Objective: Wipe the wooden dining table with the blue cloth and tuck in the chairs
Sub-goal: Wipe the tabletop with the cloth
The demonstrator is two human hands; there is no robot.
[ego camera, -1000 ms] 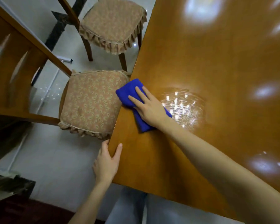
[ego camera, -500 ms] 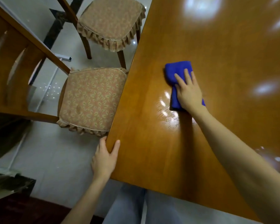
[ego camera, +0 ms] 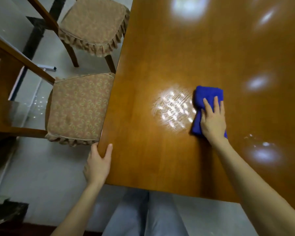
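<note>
The table (ego camera: 177, 48) runs on beyond and right of the cloth (ego camera: 207, 95); chairs (ego camera: 78, 108) stand off its left edge. The cloth, long axis pointing away, lies under the right hand (ego camera: 212, 122), fingers flat, pressing. The left hand (ego camera: 97, 163), nearer the chairs, clasps the table's corner.

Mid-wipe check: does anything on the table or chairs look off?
A streaky, glaring patch on the table left of the blue cloth looks like wet wipe smears. The near chair and far chair stand pulled out, seats beside the table edge.
</note>
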